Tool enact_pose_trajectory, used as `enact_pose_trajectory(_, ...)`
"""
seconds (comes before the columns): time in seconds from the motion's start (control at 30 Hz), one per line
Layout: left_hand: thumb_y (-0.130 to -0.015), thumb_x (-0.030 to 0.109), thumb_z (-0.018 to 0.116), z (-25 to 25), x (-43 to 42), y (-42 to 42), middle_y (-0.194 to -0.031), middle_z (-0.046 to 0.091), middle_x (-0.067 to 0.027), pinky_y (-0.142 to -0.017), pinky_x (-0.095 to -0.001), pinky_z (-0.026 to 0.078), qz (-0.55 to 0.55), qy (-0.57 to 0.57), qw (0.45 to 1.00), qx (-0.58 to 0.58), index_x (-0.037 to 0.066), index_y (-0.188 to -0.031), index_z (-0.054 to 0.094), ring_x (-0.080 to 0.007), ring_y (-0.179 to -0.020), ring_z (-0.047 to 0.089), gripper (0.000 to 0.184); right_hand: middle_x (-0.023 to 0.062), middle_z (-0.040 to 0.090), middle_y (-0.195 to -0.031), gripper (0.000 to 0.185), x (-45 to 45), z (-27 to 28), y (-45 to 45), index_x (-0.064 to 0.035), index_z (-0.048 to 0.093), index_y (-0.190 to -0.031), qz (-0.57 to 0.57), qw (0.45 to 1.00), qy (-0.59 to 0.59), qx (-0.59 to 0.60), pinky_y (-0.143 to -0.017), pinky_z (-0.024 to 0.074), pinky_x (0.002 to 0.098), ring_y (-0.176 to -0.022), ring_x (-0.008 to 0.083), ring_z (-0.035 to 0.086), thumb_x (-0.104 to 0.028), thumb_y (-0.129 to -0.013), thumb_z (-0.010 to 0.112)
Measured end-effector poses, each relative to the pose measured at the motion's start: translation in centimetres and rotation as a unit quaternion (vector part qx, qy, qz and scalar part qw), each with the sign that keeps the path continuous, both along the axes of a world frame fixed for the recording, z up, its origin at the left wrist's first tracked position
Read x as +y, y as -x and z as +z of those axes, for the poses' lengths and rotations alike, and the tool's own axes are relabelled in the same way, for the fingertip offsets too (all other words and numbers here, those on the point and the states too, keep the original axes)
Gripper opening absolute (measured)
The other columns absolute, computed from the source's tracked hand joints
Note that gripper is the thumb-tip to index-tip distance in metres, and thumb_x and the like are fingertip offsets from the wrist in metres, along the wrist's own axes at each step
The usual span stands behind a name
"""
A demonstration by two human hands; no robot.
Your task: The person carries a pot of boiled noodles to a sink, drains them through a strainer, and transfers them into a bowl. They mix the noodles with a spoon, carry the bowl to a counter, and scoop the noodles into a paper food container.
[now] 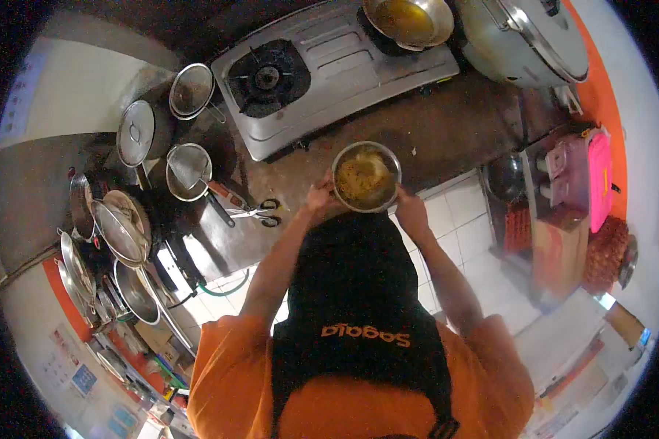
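A round metal bowl [396, 170] with a yellowish-brown mixture [360, 178] inside is held between my two hands at the counter's front edge. My left hand [321, 196] grips the bowl's left side, its fingers partly hidden behind the wall. On the opposite side my right hand [411, 212] is closed on the rim, with some fingers out of sight beneath it. To the left of my left hand lie scissors [269, 212] with black handles. A strainer [190, 172] and a brown-handled utensil [227, 194] are beyond them.
A two-burner stove [337, 66] stands at the back, with a pan of yellow liquid [408, 22] on its right burner. A large lidded pot [520, 44] is at the back right. Pots and strainers crowd the left, including a lidded pot [136, 135]. Shelving [542, 190] stands right.
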State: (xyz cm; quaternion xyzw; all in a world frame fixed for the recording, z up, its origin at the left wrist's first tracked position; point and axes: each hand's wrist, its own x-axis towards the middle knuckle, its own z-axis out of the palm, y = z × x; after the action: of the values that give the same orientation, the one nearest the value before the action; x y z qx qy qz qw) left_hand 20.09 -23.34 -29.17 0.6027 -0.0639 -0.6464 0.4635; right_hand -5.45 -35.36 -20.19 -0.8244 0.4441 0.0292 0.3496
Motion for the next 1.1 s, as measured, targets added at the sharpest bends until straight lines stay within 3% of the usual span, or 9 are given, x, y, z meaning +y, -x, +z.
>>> enact_pose_trajectory(0.37,-0.104,0.020,0.048,3.1,0.9,-0.5,-0.142,0.051,-0.0115,-0.081,-0.0470,0.060,0.076,0.001,0.996,0.046,0.009,-0.146,0.044,-0.0306,-0.118,0.059,0.044,0.0299,0.066,-0.098,0.049,3.4,-0.9,-1.1,-0.0085,0.055,-0.135,0.078,0.997,0.000,0.022,-0.078,0.0541,0.0535,-0.089,0.0465,0.065,-0.006,-0.086,0.051)
enact_pose_trajectory(0.53,-0.097,0.016,0.056,0.2,3.1,-4.0,-0.147,0.044,-0.0076,-0.095,-0.0509,0.055,-0.120,-0.019,0.988,-0.097,0.012,-0.145,0.044,-0.0313,-0.124,0.054,0.050,0.0261,0.067,-0.088,0.026,-0.3,4.3,-4.6,-0.0076,0.064,-0.114,0.018,0.986,0.115,-0.121,-0.073,0.0531,0.0527,-0.080,0.0454,0.065,-0.020,-0.093,0.053)
enact_pose_trajectory(0.77,-0.093,0.017,0.063,-3.0,4.7,-5.0,-0.144,0.046,-0.0112,-0.100,-0.0395,0.052,-0.030,-0.042,0.997,0.063,0.009,-0.143,0.046,-0.0260,-0.122,0.056,0.054,0.0264,0.067,-0.099,0.048,-0.1,-6.6,-4.5,0.0023,0.057,-0.117,-0.110,0.975,0.170,0.096,-0.077,0.0541,0.0551,-0.093,0.0439,0.066,-0.039,-0.094,0.049)
enact_pose_trajectory(0.83,-0.096,0.015,0.055,-7.6,6.2,-5.2,-0.128,0.059,-0.0125,-0.078,-0.0406,0.062,-0.113,0.160,0.940,-0.281,0.001,-0.133,0.056,-0.0280,-0.111,0.062,0.040,0.0242,0.068,-0.092,0.045,-1.2,-5.7,-4.6,0.0041,0.059,-0.111,-0.033,0.997,-0.022,0.068,-0.075,0.0545,0.0556,-0.088,0.0429,0.067,-0.035,-0.090,0.051)
enact_pose_trajectory(0.97,-0.098,0.020,0.059,-10.5,8.8,-5.9,-0.123,0.060,-0.0114,-0.089,-0.0361,0.048,0.024,0.154,0.975,-0.161,0.004,-0.140,0.050,-0.0196,-0.108,0.057,0.046,0.0278,0.067,-0.096,0.043,0.6,-2.7,-3.9,0.0040,0.063,-0.096,-0.104,0.972,-0.210,0.004,-0.078,0.0532,0.0531,-0.089,0.0438,0.067,-0.035,-0.078,0.068)
enact_pose_trajectory(1.0,-0.098,0.021,0.059,-2.5,7.0,-6.1,-0.118,0.060,-0.0102,-0.098,-0.0343,0.047,-0.057,0.008,0.991,-0.120,0.003,-0.136,0.052,-0.0178,-0.111,0.054,0.043,0.0270,0.065,-0.097,0.043,2.4,-13.7,-1.7,0.0037,0.065,-0.096,-0.091,0.994,-0.058,0.018,-0.073,0.0540,0.0512,-0.086,0.0389,0.067,-0.036,-0.079,0.068)
enact_pose_trajectory(1.03,-0.098,0.021,0.056,-0.7,6.9,-7.8,-0.135,0.057,-0.0082,-0.061,-0.0276,0.047,-0.201,0.001,0.965,-0.168,0.011,-0.143,0.047,-0.0180,-0.104,0.063,0.047,0.0260,0.065,-0.096,0.043,3.2,-14.5,0.0,0.0022,0.066,-0.095,0.270,0.951,0.125,0.086,-0.070,0.0533,0.0492,-0.084,0.0352,0.067,-0.039,-0.083,0.066)
enact_pose_trajectory(1.07,-0.098,0.028,0.058,0.6,9.1,-5.9,-0.109,0.060,-0.0089,-0.080,-0.0321,0.053,-0.015,0.171,0.975,-0.141,0.002,-0.131,0.055,-0.0167,-0.097,0.059,0.042,0.0223,0.067,-0.097,0.042,3.5,-4.8,-0.5,-0.0014,0.068,-0.092,0.015,0.991,-0.135,-0.013,-0.071,0.0525,0.0479,-0.086,0.0322,0.067,-0.043,-0.089,0.060)
enact_pose_trajectory(1.1,-0.096,0.032,0.060,2.0,8.4,-7.4,-0.104,0.060,-0.0099,-0.071,-0.0343,0.054,-0.181,0.117,0.950,-0.227,0.001,-0.130,0.055,-0.0158,-0.088,0.060,0.045,0.0184,0.069,-0.095,0.044,4.1,-0.6,-0.2,-0.0038,0.069,-0.095,-0.033,0.975,-0.219,0.009,-0.074,0.0515,0.0466,-0.086,0.0308,0.067,-0.047,-0.090,0.059)
